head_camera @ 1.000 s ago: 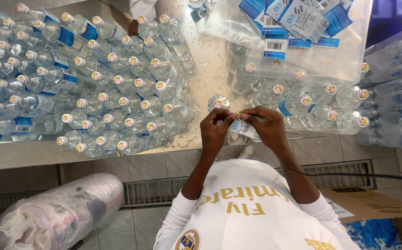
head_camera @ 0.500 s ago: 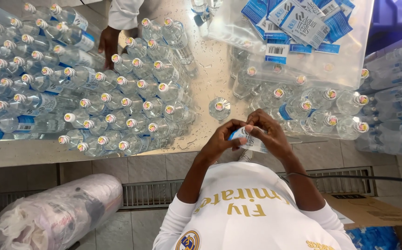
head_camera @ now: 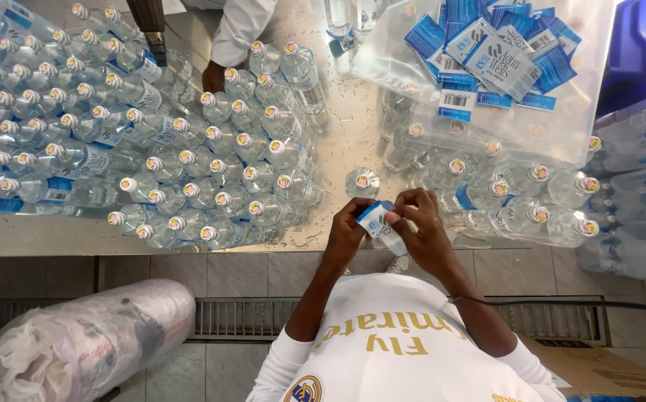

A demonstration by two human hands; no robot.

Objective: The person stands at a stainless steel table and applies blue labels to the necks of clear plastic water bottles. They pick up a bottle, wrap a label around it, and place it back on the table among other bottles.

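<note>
Many water bottles around hands

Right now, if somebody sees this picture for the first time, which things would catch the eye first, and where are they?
First comes the mass of clear capped bottles lying packed across the wet metal table, on its left half. At the near edge, the left hand and right hand pinch a small blue and white label between them. At upper right, a clear bag holds a pile of matching labels.
</note>
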